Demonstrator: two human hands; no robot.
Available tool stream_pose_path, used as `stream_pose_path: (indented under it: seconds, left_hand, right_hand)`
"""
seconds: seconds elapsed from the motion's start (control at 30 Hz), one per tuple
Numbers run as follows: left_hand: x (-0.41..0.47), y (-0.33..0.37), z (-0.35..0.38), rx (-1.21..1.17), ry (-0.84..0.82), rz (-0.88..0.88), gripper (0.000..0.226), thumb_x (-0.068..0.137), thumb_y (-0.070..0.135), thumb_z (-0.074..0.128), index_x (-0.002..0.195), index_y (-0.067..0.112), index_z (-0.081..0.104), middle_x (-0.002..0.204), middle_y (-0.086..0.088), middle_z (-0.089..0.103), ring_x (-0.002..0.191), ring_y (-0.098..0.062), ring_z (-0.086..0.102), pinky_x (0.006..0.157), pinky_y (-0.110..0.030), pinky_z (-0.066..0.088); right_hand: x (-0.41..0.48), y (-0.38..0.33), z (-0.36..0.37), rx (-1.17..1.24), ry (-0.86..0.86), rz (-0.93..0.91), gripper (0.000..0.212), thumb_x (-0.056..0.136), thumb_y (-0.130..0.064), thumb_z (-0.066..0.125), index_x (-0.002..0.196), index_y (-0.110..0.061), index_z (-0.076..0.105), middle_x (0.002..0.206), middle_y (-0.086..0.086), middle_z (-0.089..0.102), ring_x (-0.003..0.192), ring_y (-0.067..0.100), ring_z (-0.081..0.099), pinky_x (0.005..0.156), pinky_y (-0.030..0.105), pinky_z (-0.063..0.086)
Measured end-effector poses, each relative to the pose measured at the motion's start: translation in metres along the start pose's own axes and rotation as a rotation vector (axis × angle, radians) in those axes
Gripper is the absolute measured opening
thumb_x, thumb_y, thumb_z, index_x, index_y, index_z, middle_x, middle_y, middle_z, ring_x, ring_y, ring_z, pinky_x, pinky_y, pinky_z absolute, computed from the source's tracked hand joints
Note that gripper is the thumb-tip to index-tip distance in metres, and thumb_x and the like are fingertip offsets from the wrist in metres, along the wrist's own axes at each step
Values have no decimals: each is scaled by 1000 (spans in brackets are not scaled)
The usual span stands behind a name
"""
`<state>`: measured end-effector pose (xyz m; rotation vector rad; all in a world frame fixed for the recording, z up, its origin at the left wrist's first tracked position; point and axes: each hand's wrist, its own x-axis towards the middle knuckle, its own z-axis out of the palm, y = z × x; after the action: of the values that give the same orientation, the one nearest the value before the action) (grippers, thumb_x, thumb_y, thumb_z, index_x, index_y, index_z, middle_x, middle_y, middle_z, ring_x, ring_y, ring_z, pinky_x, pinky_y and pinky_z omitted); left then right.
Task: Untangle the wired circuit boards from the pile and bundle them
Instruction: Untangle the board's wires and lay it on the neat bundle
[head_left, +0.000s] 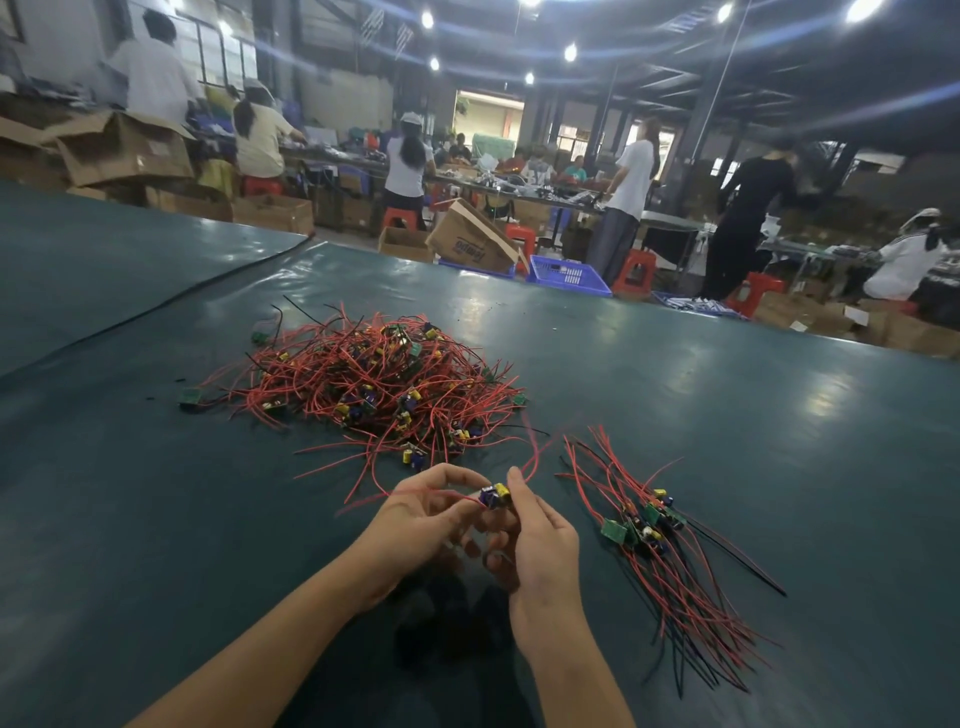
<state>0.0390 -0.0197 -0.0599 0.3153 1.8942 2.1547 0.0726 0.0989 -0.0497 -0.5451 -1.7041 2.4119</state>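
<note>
The board (494, 496) is partly hidden between both hands, over the worktop (727, 415) near its front edge. Fingers of the left hand (426, 512) pinch its red wire (457, 498); fingers of the right hand (540, 540) grip the board, index upright.

1 wide-angle head view, forward and down, close over the table (156, 519)

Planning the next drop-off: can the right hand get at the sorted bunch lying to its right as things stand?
Probably yes: only table surface lies between the right hand and the sorted bunch, though that hand and the left hand both hold a wired board.
</note>
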Motion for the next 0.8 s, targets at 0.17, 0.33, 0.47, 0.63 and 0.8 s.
stream_pose_path:
  seconds: [0.17, 0.33, 0.47, 0.63, 0.8]
  left_hand:
    - [1, 7, -1, -99, 9, -120, 51, 81, 56, 53, 88, 12, 76, 65, -1, 61, 54, -13, 55, 51, -21, 47]
    - [-4, 5, 2, -117, -41, -90, 58, 72, 50, 72, 94, -3, 67, 71, -13, 62, 55, -20, 56, 54, -27, 46]
    - [-2, 8, 3, -207, 172, -28, 31, 79, 39, 67, 79, 9, 75, 65, -9, 68, 47, -16, 60, 48, -22, 47]
    - [1, 11, -2, -304, 313, 28, 26, 85, 32, 65, 81, 8, 74, 67, -6, 69, 46, -10, 57, 43, -18, 46]
    - [1, 15, -5, -387, 401, 28, 23, 88, 31, 64, 81, 10, 71, 62, 2, 68, 44, -4, 55, 40, -15, 44]
  right_hand:
    - [-5, -3, 2, -38, -117, 89, 37, 86, -36, 71, 58, -13, 71, 64, 15, 53, 55, 27, 47, 57, 36, 46]
    - [-6, 1, 4, -17, -147, 142, 50, 88, -38, 69, 86, 12, 68, 72, 22, 61, 64, 32, 56, 66, 47, 57]
    - [-1, 0, 2, 92, -180, 188, 31, 94, -32, 62, 84, -4, 70, 56, 7, 62, 37, 11, 50, 36, 18, 36]
    - [-2, -1, 0, 265, -233, 203, 21, 98, -7, 50, 112, -7, 66, 85, 13, 75, 48, 13, 59, 37, 19, 40]
    - [-9, -9, -6, 226, -395, 224, 31, 93, -1, 50, 112, -13, 70, 106, 9, 75, 62, 11, 65, 43, 19, 44]
